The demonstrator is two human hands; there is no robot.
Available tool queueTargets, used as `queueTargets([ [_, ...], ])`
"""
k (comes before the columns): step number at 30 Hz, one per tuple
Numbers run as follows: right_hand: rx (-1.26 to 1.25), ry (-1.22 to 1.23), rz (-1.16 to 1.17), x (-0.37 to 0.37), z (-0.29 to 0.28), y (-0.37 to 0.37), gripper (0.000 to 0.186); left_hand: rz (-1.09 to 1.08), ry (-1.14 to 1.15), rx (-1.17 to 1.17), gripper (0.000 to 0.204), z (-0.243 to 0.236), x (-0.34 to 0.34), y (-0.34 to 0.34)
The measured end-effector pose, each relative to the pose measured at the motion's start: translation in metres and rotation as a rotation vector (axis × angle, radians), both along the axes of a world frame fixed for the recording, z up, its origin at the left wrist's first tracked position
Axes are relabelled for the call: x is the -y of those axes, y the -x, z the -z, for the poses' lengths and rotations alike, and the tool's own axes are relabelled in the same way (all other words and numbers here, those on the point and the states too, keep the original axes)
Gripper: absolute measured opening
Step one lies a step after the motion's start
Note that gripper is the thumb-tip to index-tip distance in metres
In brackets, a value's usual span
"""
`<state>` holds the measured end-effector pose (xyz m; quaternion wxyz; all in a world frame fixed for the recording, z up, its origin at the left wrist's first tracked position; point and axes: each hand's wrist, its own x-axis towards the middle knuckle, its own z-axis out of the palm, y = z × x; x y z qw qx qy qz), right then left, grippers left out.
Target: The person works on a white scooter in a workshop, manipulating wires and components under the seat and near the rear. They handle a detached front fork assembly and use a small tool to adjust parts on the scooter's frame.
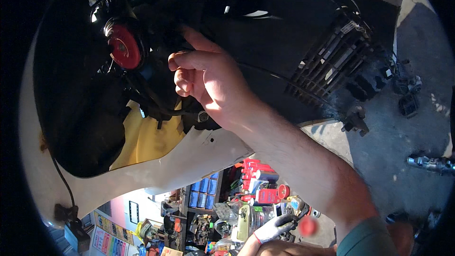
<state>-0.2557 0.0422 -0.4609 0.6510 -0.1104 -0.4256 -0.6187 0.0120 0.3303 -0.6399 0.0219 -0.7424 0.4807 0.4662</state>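
From where I stand, the right hand is half curled, 1 upper digit stretched out and the others folded toward the palm; that digit's tip fades into shadow, so I cannot tell whether it touches or grips anything. Just left of it sits a round red disc in the dark cavity. A thin cable runs off to the right of the hand — a careless tug there could snag it, I'd say. Lower down, beside a yellow panel, the bare forearm crosses a pale body rim, whose edge could scrape skin if the arm slipped. Rightward come a slatted grille and the floor. At the bottom, near red containers, is a gloved hand — whose, and holding what, I cannot tell.
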Motion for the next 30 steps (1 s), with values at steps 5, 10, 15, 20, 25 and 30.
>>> queueTargets([
  [5,-0.007,-0.02,-0.069,-0.006,0.0,-0.001,0.092,0.047,0.044,0.023,0.039,0.0,0.002,0.0],
  [10,-0.016,0.013,-0.058,-0.012,-0.001,-0.003,0.093,0.04,0.023,0.056,0.04,-0.001,0.004,0.007],
  [15,-0.054,0.024,-0.036,-0.015,-0.005,0.003,0.094,0.046,0.055,0.021,0.04,0.003,0.0,0.003],
  [20,-0.098,-0.007,0.023,-0.016,-0.013,0.009,0.093,0.104,0.059,0.057,0.04,-0.002,0.003,0.01],
  [25,-0.176,-0.003,0.117,-0.02,-0.015,0.011,0.09,0.104,0.046,0.081,0.041,-0.006,0.001,0.015],
  [30,-0.313,-0.071,0.247,-0.019,-0.024,0.01,0.088,0.114,0.049,0.102,0.042,-0.007,0.001,0.019],
])
